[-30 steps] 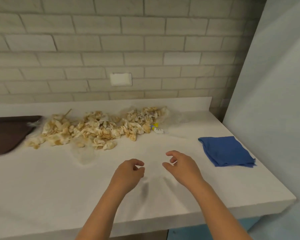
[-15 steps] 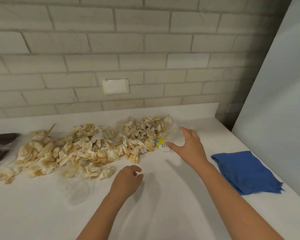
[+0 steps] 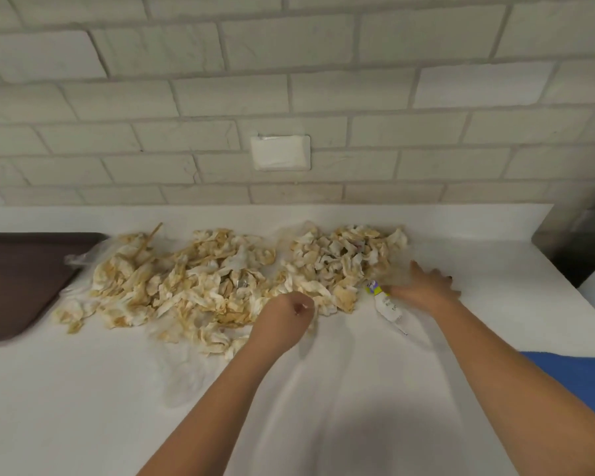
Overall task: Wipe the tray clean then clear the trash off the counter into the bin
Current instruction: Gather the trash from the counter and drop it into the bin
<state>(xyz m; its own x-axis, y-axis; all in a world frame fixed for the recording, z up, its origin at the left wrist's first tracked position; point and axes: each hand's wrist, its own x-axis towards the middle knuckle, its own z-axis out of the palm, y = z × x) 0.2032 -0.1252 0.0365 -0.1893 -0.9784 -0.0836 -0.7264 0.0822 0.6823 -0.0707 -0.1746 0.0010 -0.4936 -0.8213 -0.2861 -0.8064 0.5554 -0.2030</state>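
stained napkin pile (image 3: 203, 283): right hand (image 3: 423, 286) now spread flat on its right end; left hand (image 3: 284, 321) moved up to its front edge, curled, grip unclear.

We see the dark brown tray (image 3: 21, 280) lying flat at far left on the white counter (image 3: 83, 400); crumpled, brown-stained paper trash (image 3: 193, 286) sprawls just right of it.

You have a smooth, matt white counter (image 3: 83, 407) in front of you. The trash (image 3: 193, 286) on it is crumpled, stained paper, with thin clear plastic film (image 3: 182, 376) and a glossy packet (image 3: 387, 305) beside it. Your tray (image 3: 18, 283) looks like smooth dark plastic, the cloth (image 3: 581, 376) like soft blue fabric, and the wall (image 3: 220, 97) like rough painted brick.
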